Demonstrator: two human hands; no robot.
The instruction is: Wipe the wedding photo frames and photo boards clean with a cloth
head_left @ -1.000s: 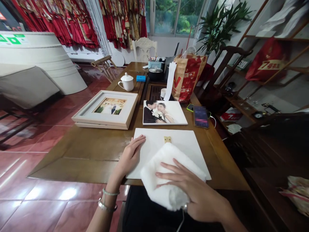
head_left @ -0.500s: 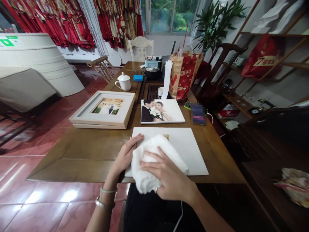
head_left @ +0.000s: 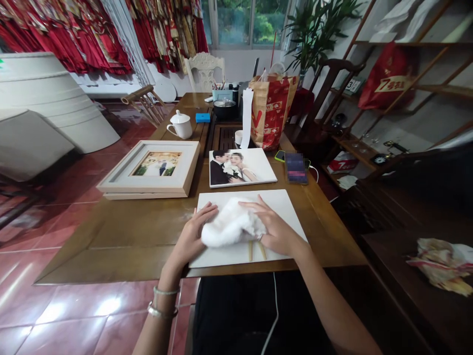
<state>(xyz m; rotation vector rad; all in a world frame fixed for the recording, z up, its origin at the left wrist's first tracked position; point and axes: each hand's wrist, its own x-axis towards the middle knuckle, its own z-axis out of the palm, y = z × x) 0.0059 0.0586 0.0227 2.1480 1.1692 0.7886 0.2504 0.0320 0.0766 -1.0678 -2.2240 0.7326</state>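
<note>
A white board [head_left: 288, 209] lies face down at the near edge of the wooden table [head_left: 140, 236]. On it rests a fluffy white cloth [head_left: 231, 228]. My right hand [head_left: 275, 229] lies over the cloth's right side, fingers spread and pressing it onto the board. My left hand [head_left: 194, 234] lies flat on the board's left edge, fingers together, touching the cloth. Beyond the board a frameless wedding photo print [head_left: 241, 166] lies flat. A pale framed photo [head_left: 150, 168] sits to its left.
A phone [head_left: 295, 167] on a cable lies right of the print. Further back stand a white lidded cup [head_left: 180, 125], a blue box [head_left: 202, 117], a dark pot [head_left: 224, 107] and a red-and-brown paper bag [head_left: 270, 116]. A dark wooden chair [head_left: 325, 93] and shelves stand at right.
My right hand has carried the cloth from the board's near right corner up and left to its middle. My left hand stayed on the left edge. The view has shifted a little.
</note>
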